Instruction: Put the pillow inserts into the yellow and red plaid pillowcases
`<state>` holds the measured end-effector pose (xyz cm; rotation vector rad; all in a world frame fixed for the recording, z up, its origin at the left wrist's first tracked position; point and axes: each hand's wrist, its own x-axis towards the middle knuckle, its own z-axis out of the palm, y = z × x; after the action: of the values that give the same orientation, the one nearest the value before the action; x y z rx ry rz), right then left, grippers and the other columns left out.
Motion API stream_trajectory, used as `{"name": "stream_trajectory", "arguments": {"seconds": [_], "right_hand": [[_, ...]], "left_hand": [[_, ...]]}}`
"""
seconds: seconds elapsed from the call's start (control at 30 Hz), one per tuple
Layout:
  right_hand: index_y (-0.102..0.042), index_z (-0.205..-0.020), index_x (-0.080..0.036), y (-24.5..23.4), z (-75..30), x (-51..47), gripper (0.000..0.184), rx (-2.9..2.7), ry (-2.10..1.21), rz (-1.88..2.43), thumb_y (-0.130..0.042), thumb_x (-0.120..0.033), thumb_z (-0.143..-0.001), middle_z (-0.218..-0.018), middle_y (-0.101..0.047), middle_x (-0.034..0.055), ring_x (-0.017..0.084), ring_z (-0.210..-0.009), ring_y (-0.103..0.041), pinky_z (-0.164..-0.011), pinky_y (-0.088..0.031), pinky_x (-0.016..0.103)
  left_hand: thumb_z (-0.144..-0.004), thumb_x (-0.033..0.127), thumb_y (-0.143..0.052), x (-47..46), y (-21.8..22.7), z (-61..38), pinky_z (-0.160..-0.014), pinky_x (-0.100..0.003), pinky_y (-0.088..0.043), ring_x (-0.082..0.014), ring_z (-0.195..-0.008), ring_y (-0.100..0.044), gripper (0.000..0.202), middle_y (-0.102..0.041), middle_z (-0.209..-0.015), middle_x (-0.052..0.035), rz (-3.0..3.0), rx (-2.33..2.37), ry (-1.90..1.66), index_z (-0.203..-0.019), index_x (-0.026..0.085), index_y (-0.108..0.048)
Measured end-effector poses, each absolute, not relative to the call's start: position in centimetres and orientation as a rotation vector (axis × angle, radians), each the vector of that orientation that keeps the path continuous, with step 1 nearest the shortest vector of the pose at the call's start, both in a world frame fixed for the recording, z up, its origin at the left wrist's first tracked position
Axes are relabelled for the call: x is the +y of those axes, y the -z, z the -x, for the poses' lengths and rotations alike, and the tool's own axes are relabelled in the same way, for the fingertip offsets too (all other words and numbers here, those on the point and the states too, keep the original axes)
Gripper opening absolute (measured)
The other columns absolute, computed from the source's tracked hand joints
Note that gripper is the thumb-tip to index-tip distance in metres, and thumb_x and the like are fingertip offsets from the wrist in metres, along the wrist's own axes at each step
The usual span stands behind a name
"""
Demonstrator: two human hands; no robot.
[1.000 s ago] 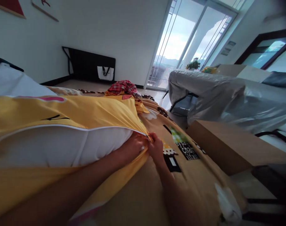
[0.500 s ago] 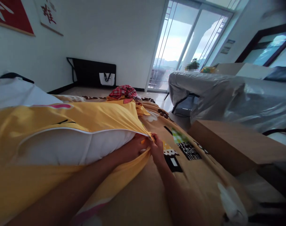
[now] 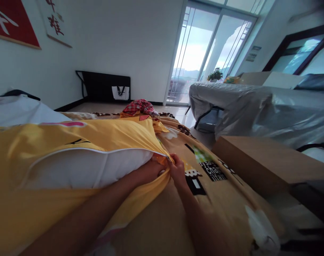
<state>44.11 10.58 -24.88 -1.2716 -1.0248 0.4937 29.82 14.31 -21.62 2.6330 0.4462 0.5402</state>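
Observation:
A yellow pillowcase [image 3: 119, 133] with a white zip edge lies across the bed, its long slit gaping toward me. Inside the slit shows a white pillow [image 3: 97, 169]. My left hand [image 3: 155, 170] reaches into the right end of the slit; its fingers are mostly hidden by the cloth, so I cannot see what they grip. Closed in a pinch, my right hand [image 3: 177, 169] holds the pillowcase's corner from outside, at the end of the zip edge. Both hands are close together, with only the cloth between them.
Under the pillowcase spreads a tan printed bedsheet [image 3: 215, 209]. Red plaid cloth [image 3: 139, 106] lies at the bed's far edge. To the right stand a brown box [image 3: 271, 156] and a plastic-covered table [image 3: 244, 103]. A white bag [image 3: 121, 93] is by the far wall.
The view has tilted slightly, so the room sits a little lower in it. Both hands stay at the pillowcase's corner, with hardly any shift.

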Motion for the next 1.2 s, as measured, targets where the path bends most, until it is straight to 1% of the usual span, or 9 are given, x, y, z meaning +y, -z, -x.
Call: {"name": "stream_trajectory", "arguments": {"seconds": [0.13, 0.3, 0.37, 0.47, 0.6, 0.67, 0.8, 1.0, 1.2], "right_hand": [[-0.059, -0.076, -0.018, 24.8, -44.1, 10.6, 0.032, -0.934, -0.625, 1.228, -0.067, -0.046, -0.064, -0.065, -0.060, -0.0013, 0.013, -0.060, -0.051, -0.056, -0.040, 0.024], [-0.055, -0.072, -0.019, 25.0, -43.9, 10.9, 0.038, -0.739, -0.819, 1.133, -0.074, -0.046, -0.054, -0.057, -0.056, -0.0049, 0.010, -0.052, -0.048, -0.049, -0.037, 0.022], [-0.055, -0.072, -0.019, 24.8, -43.8, 10.9, 0.039, -0.685, -0.851, 1.106, -0.075, -0.045, -0.052, -0.057, -0.057, -0.0055, 0.009, -0.051, -0.048, -0.049, -0.037, 0.021], [-0.056, -0.075, -0.019, 24.3, -43.6, 10.6, 0.038, -0.651, -0.847, 1.054, -0.077, -0.041, -0.052, -0.062, -0.061, -0.0049, 0.009, -0.053, -0.051, -0.051, -0.039, 0.021], [-0.054, -0.076, -0.020, 23.6, -43.3, 10.1, 0.044, -0.536, -0.947, 0.946, -0.081, -0.038, -0.047, -0.063, -0.062, -0.0052, 0.011, -0.051, -0.052, -0.050, -0.042, 0.023], [-0.053, -0.075, -0.020, 23.5, -43.2, 10.0, 0.044, -0.510, -0.956, 0.936, -0.081, -0.037, -0.045, -0.061, -0.061, -0.0054, 0.011, -0.050, -0.053, -0.050, -0.042, 0.024], [-0.056, -0.074, -0.019, 23.6, -43.3, 10.0, 0.039, -0.578, -0.875, 0.985, -0.079, -0.037, -0.049, -0.060, -0.059, -0.0051, 0.011, -0.052, -0.052, -0.051, -0.042, 0.024], [-0.058, -0.074, -0.019, 23.7, -43.5, 10.0, 0.036, -0.663, -0.811, 1.025, -0.077, -0.039, -0.051, -0.063, -0.061, -0.0036, 0.012, -0.053, -0.052, -0.051, -0.041, 0.023], [-0.062, -0.076, -0.017, 23.7, -43.9, 9.7, 0.029, -0.827, -0.664, 1.125, -0.072, -0.038, -0.058, -0.065, -0.063, -0.0017, 0.012, -0.057, -0.053, -0.053, -0.041, 0.023]], "left_hand": [[-0.078, 0.015, -0.052, 14.3, 21.3, -29.7, -0.077, -0.030, -0.042, -0.0204, -0.081, -0.059, 0.011, -0.069, -0.088, -0.0079, -2.608, 0.487, -0.576, -0.077, 0.015, -0.063], [-0.069, 0.007, -0.049, 14.2, 20.0, -29.5, -0.074, -0.025, -0.040, -0.0151, -0.076, -0.054, 0.013, -0.062, -0.077, -0.0012, -2.407, 0.578, -0.826, -0.074, 0.016, -0.057], [-0.070, 0.008, -0.047, 14.2, 19.8, -29.7, -0.072, -0.025, -0.040, -0.0142, -0.073, -0.054, 0.012, -0.060, -0.074, -0.0002, -2.306, 0.642, -0.854, -0.074, 0.016, -0.055], [-0.076, 0.013, -0.048, 14.2, 20.1, -30.1, -0.075, -0.027, -0.044, -0.0157, -0.078, -0.056, 0.012, -0.063, -0.083, -0.0033, -2.227, 0.653, -0.831, -0.083, 0.015, -0.058], [-0.079, 0.015, -0.052, 14.2, 20.5, -30.4, -0.102, -0.033, -0.039, -0.0196, -0.109, -0.057, 0.032, -0.066, -0.116, -0.0079, -2.205, 0.589, -0.828, -0.109, 0.015, -0.063], [-0.080, 0.017, -0.051, 14.2, 20.6, -30.5, -0.107, -0.034, -0.035, -0.0199, -0.115, -0.054, 0.035, -0.065, -0.121, -0.0065, -2.202, 0.604, -0.834, -0.112, 0.016, -0.065], [-0.084, 0.019, -0.047, 14.4, 20.4, -30.6, -0.104, -0.034, -0.039, -0.0184, -0.109, -0.058, 0.032, -0.068, -0.115, -0.0039, -2.161, 0.588, -0.785, -0.107, 0.017, -0.068], [-0.078, 0.018, -0.054, 14.8, 20.6, -31.0, -0.102, -0.035, -0.041, -0.0202, -0.104, -0.061, 0.029, -0.070, -0.112, -0.0072, -2.084, 0.630, -0.719, -0.101, 0.014, -0.071], [-0.074, 0.019, -0.059, 14.5, 20.9, -32.0, -0.087, -0.032, -0.048, -0.0184, -0.083, -0.064, 0.018, -0.073, -0.084, -0.0023, -1.725, 0.736, -0.817, -0.083, 0.013, -0.073]]}}
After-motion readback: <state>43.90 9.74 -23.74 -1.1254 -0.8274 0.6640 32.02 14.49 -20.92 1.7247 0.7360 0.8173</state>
